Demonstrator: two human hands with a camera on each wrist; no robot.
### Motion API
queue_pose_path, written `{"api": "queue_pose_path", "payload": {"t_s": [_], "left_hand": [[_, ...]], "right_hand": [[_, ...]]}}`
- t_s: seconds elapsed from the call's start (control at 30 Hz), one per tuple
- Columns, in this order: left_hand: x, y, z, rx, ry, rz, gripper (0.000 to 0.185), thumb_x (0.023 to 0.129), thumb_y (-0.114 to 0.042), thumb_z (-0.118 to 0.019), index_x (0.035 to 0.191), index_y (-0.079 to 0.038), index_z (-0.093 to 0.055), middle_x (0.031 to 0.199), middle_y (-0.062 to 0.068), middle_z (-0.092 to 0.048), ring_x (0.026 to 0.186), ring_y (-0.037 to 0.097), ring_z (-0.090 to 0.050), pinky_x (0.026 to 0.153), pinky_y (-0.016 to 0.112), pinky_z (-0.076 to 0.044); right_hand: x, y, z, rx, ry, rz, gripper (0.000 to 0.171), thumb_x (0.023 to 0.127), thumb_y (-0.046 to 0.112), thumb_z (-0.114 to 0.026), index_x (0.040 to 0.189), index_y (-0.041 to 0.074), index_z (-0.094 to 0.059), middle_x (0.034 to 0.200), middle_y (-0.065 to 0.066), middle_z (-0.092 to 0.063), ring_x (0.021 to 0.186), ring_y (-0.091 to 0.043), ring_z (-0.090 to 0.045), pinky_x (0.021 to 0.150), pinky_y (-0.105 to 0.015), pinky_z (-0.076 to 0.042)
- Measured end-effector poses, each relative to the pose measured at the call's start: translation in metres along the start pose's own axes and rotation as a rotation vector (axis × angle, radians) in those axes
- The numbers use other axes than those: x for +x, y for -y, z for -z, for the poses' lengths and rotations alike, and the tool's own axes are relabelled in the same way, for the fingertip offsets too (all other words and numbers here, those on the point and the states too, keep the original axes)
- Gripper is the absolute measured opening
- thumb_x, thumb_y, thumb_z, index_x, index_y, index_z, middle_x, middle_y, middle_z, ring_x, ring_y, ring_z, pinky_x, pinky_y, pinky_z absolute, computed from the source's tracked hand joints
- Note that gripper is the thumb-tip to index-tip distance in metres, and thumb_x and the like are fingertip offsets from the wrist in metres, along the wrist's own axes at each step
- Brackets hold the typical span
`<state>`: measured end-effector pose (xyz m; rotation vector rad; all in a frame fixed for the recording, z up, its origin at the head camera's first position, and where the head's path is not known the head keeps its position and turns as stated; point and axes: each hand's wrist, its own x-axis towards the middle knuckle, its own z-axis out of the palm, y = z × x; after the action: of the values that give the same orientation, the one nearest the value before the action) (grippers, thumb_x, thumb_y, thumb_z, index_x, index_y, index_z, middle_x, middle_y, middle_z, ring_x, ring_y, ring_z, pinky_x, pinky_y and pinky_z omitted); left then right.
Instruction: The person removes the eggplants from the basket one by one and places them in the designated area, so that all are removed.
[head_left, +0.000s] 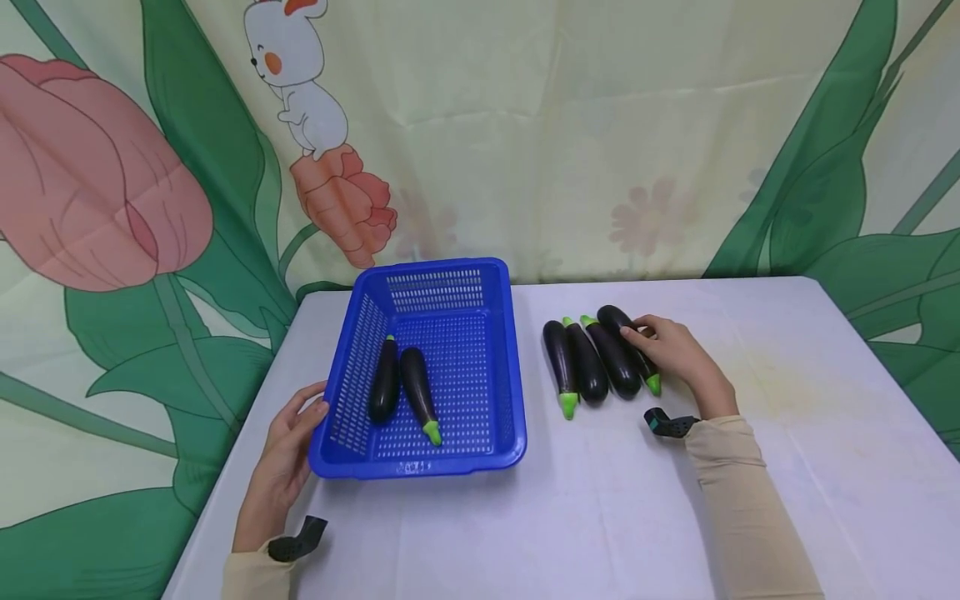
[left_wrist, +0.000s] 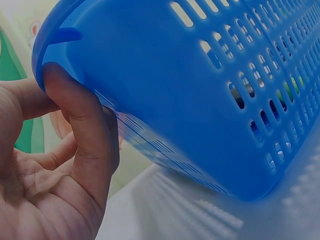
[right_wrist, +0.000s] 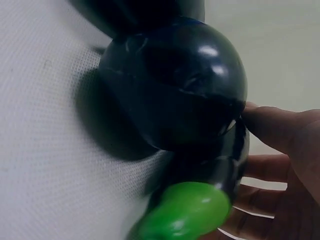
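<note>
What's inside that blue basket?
Inside the blue basket lies one eggplant with its green end pointing away and, to its right, a second eggplant with its green end pointing nearer. The basket floor directly beneath them is covered.

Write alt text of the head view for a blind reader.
A person's right hand grips the rightmost eggplant in a row of four on a white table, while their left hand holds a blue basket containing two more eggplants. A cartoon-flower cloth hangs behind.
</note>
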<state>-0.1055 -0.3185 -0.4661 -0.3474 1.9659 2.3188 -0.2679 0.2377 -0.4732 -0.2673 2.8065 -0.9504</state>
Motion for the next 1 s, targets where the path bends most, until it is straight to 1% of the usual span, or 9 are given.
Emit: {"api": "queue_pose_path", "payload": {"t_s": [0.23, 0.37, 0.5, 0.63, 0.77, 0.9, 1.0], "left_hand": [[0.001, -0.002, -0.001, 0.001, -0.008, 0.014, 0.035, 0.108, -0.025, -0.057, 0.142, -0.024, -0.047, 0.117, -0.012, -0.072, 0.1, 0.009, -0.075, 0.084, 0.031, -0.065], [0.002, -0.003, 0.0, -0.012, 0.008, 0.003, 0.032, 0.108, -0.024, -0.057, 0.14, -0.026, -0.049, 0.116, -0.012, -0.073, 0.099, 0.009, -0.076, 0.083, 0.031, -0.064], [0.003, -0.003, 0.001, -0.023, 0.019, 0.001, 0.031, 0.108, -0.023, -0.056, 0.138, -0.027, -0.05, 0.115, -0.012, -0.073, 0.099, 0.009, -0.076, 0.083, 0.031, -0.064], [0.003, -0.003, 0.001, -0.023, 0.017, -0.001, 0.034, 0.108, -0.023, -0.057, 0.141, -0.025, -0.048, 0.116, -0.011, -0.073, 0.099, 0.009, -0.076, 0.083, 0.031, -0.065], [0.002, -0.002, 0.002, -0.013, 0.005, 0.003, 0.034, 0.108, -0.024, -0.056, 0.142, -0.024, -0.047, 0.116, -0.011, -0.073, 0.099, 0.01, -0.076, 0.082, 0.031, -0.065], [0.0, 0.0, 0.002, -0.012, 0.005, 0.007, 0.035, 0.109, -0.024, -0.056, 0.142, -0.025, -0.047, 0.117, -0.011, -0.073, 0.099, 0.01, -0.076, 0.082, 0.031, -0.065], [0.001, 0.001, 0.002, -0.01, 0.004, 0.009, 0.035, 0.109, -0.024, -0.056, 0.143, -0.025, -0.047, 0.117, -0.011, -0.072, 0.099, 0.01, -0.076, 0.082, 0.031, -0.065]], "right_hand": [[-0.001, 0.003, 0.002, -0.018, 0.006, -0.017, 0.067, 0.11, 0.052, -0.041, 0.145, -0.005, -0.049, 0.132, -0.034, -0.062, 0.12, -0.046, -0.06, 0.102, -0.061, -0.049], [-0.002, 0.005, 0.006, -0.024, 0.01, -0.03, 0.066, 0.11, 0.051, -0.04, 0.146, -0.003, -0.049, 0.133, -0.033, -0.061, 0.121, -0.045, -0.06, 0.102, -0.06, -0.049], [-0.005, 0.007, 0.012, -0.027, -0.013, -0.018, 0.061, 0.111, 0.047, -0.04, 0.145, -0.003, -0.051, 0.134, -0.033, -0.061, 0.122, -0.045, -0.059, 0.102, -0.06, -0.048], [-0.006, 0.01, 0.018, -0.04, -0.043, -0.002, 0.061, 0.111, 0.047, -0.039, 0.146, -0.002, -0.05, 0.135, -0.031, -0.06, 0.122, -0.045, -0.059, 0.1, -0.06, -0.049], [-0.009, 0.021, 0.022, -0.042, -0.062, 0.015, 0.06, 0.111, 0.046, -0.04, 0.147, -0.002, -0.05, 0.136, -0.029, -0.06, 0.123, -0.045, -0.059, 0.1, -0.06, -0.049], [-0.016, 0.04, 0.025, -0.041, -0.114, 0.063, 0.057, 0.111, 0.042, -0.044, 0.147, -0.002, -0.051, 0.131, -0.028, -0.063, 0.115, -0.043, -0.061, 0.096, -0.059, -0.05], [-0.021, 0.054, 0.022, -0.04, -0.158, 0.116, 0.054, 0.111, 0.04, -0.046, 0.145, -0.001, -0.053, 0.126, -0.025, -0.064, 0.11, -0.039, -0.061, 0.093, -0.055, -0.051]]}}
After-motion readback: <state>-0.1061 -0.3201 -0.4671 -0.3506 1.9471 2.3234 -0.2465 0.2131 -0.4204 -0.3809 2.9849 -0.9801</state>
